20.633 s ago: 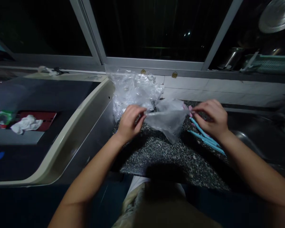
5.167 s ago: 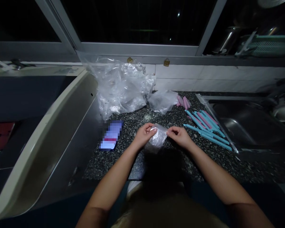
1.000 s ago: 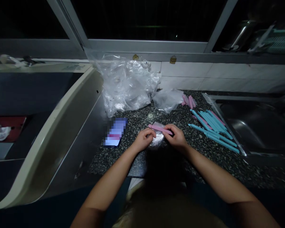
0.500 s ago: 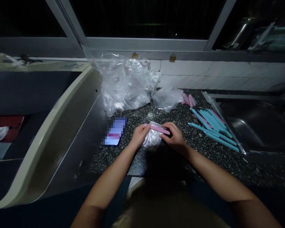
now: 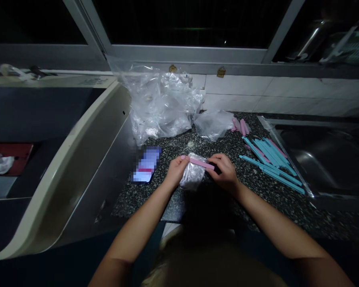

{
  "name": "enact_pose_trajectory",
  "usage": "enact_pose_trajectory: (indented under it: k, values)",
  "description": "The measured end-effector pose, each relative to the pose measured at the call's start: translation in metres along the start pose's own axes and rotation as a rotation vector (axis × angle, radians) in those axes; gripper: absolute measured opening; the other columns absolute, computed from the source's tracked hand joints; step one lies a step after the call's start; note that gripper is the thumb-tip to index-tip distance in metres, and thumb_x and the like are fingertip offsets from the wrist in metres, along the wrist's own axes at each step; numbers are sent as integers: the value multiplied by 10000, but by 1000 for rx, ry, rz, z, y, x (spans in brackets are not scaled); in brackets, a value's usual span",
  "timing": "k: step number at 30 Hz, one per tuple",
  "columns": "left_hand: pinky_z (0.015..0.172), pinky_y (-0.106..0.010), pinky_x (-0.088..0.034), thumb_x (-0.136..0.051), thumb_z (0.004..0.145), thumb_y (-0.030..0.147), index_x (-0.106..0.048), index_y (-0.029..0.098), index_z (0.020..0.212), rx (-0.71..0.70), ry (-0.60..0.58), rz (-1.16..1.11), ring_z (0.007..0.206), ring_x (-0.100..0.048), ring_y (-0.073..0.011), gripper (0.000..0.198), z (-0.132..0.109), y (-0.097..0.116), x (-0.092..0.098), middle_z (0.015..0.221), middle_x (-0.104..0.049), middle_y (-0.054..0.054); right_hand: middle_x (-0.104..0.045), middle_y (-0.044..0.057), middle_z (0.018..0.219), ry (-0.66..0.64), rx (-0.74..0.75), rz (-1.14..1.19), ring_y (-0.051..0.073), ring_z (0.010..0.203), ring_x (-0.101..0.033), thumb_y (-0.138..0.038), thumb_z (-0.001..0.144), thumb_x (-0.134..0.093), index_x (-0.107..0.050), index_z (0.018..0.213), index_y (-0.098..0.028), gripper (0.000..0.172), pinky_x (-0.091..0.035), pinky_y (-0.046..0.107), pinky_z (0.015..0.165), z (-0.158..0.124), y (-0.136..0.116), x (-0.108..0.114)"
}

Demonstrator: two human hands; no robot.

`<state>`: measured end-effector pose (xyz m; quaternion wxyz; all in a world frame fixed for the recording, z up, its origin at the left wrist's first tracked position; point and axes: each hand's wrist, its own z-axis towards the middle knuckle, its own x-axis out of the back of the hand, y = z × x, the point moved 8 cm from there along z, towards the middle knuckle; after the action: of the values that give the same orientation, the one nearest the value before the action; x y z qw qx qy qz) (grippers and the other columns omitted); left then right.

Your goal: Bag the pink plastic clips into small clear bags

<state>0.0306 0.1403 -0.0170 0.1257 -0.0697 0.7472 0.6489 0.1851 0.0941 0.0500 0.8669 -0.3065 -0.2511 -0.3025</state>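
Note:
A pink bag-sealing clip [image 5: 199, 162], a long thin plastic strip, lies slantwise across a small crinkled clear plastic bag [image 5: 194, 176]. My left hand [image 5: 177, 169] pinches the clip's left end, thumb on top. At the other end, my right hand [image 5: 225, 171] has its thumb and fingertips closed around the tip. The bag rests on the speckled dark countertop [image 5: 173, 203] beneath the clip, its lower part in shadow. Whether the bag's edge is inside the clip, I cannot tell.
Blue clips [image 5: 269, 153] lie piled at right with pink strips [image 5: 243, 126] behind, beside a metal sink [image 5: 326, 159]. A phone [image 5: 146, 165] lies left. Large clear plastic bags [image 5: 164, 107] and a smaller bag [image 5: 214, 124] are heaped behind. A cream-sided appliance [image 5: 86, 131] bounds the left.
My right hand has shifted slightly to the right along the clip, toward its end. The left hand keeps its pinch. The whole view has moved a little.

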Motion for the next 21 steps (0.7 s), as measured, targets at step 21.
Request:
enact_pose_trajectory:
  k: [21]
  values:
    - [439, -210, -308, -574, 593, 664, -515, 136, 527, 39, 29, -55, 428, -421, -86, 536, -2, -7, -1, 437, -464, 23, -612, 49, 684, -16, 170, -151, 155, 662, -529, -221, 795, -558, -610, 784, -161, 80, -440, 283, 627, -1, -17, -8]
